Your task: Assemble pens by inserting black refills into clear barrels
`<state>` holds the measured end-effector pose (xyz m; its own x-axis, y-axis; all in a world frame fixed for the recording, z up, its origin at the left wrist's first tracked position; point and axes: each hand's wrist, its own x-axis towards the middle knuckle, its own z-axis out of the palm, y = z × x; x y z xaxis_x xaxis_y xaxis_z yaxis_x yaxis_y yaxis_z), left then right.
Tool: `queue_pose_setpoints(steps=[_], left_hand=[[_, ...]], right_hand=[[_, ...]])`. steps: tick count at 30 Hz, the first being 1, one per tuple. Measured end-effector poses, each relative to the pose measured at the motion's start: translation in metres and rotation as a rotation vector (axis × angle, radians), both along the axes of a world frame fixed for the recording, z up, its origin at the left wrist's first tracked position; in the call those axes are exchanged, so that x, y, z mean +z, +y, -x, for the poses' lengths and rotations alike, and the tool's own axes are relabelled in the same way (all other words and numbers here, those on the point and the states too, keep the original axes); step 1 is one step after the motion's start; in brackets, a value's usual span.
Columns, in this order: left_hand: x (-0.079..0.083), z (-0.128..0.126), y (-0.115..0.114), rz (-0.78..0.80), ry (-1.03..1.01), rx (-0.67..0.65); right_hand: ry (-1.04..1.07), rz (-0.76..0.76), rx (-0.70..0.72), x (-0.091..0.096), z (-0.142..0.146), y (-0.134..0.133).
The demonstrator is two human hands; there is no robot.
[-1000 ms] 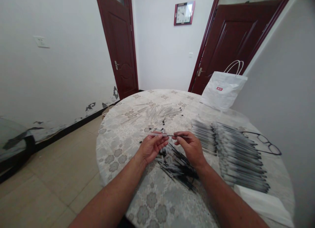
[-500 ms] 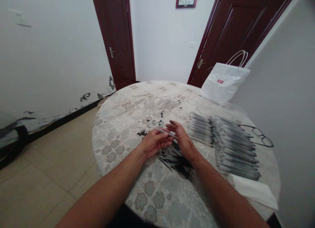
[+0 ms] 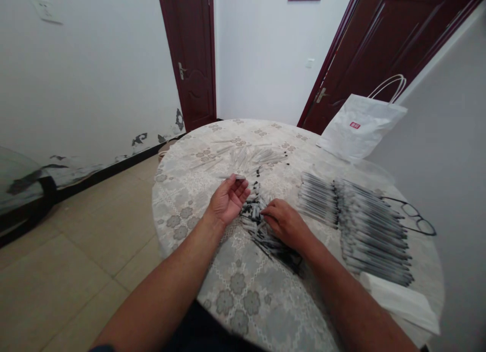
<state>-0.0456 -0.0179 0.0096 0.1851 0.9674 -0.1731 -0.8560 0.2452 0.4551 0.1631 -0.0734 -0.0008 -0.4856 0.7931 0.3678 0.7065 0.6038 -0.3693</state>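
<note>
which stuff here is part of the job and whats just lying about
Seems part of the job:
slim pale tube in the left hand
mixed dark and pale pieces by the right hand
scattered clear tubes
small black pieces
rows of pen-like sticks

Probably just lying about:
eyeglasses
white bag
flat white item, use unclear

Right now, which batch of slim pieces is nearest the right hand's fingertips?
The jumbled dark-and-pale pile, at the right hand; the pale scattered pieces lie farther back, the neat rows to the hand's right.
</note>
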Motion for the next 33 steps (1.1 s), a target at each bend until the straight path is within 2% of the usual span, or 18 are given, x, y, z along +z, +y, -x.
queue_pose_setpoints(steps=[5, 9, 14, 21, 25, 27, 29, 33], left_hand=[[-0.002, 0.006, 0.005, -0.058, 0.017, 0.076], [-0.004, 0.012, 0.01, -0.001, -0.017, 0.143], [-0.001, 0.016, 0.011, 0.033, -0.047, 0.184], [0.001, 0.016, 0.009, 0.036, -0.04, 0.204], [-0.002, 0.015, 0.01, 0.024, -0.021, 0.201], [-0.002, 0.015, 0.01, 0.015, -0.011, 0.204], [-0.002, 0.015, 0.009, -0.001, -0.003, 0.206], [-0.003, 0.009, 0.005, -0.052, 0.034, 0.161]], right_hand=[[-0.18, -0.012, -0.042, 0.0, 0.013, -0.003], [-0.235, -0.005, -0.053, 0.008, 0.024, -0.002], [-0.304, -0.001, 0.007, 0.013, 0.049, 0.0], [-0.459, 0.004, 0.043, 0.003, 0.096, 0.006], [-0.494, 0.008, 0.044, -0.002, 0.108, 0.007], [-0.449, 0.025, 0.032, 0.001, 0.105, 0.006], [-0.299, 0.064, -0.004, 0.007, 0.093, 0.005], [0.289, 0.246, -0.157, 0.016, 0.054, 0.008]])
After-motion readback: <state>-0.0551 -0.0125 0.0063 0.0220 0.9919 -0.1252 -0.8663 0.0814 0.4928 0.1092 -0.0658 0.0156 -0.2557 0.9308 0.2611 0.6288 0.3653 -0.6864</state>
